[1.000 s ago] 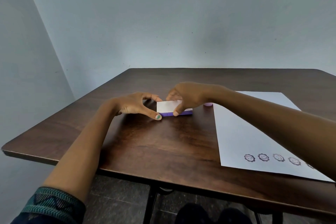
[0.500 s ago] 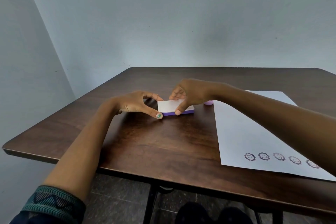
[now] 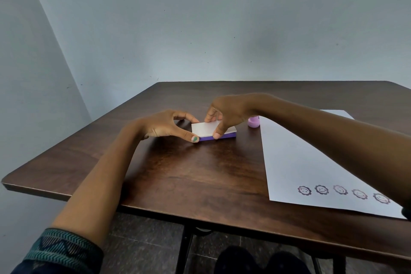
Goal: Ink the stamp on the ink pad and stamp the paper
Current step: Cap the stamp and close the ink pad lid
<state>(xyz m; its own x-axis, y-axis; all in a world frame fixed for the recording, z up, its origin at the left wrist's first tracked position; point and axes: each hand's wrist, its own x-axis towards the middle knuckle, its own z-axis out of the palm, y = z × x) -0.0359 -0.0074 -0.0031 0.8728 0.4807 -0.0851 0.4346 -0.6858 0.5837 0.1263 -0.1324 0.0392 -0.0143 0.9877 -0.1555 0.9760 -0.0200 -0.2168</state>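
The ink pad is a flat purple box with a white lid, lying mid-table. My left hand pinches its left end between thumb and forefinger. My right hand grips the lid's near and far edges from above, and the lid looks slightly raised at the back. A small pink stamp stands upright just right of the pad, partly hidden behind my right wrist. The white paper lies to the right with a row of several purple smiley-flower prints along its near edge.
The dark wooden table has its near edge close to me and its left corner at the wall. Grey walls stand behind and to the left. My right forearm crosses over the paper.
My right hand has shifted slightly and lifted the lid's back edge a little. The stamp shows more from behind my wrist. My left hand has stayed on the pad's end.
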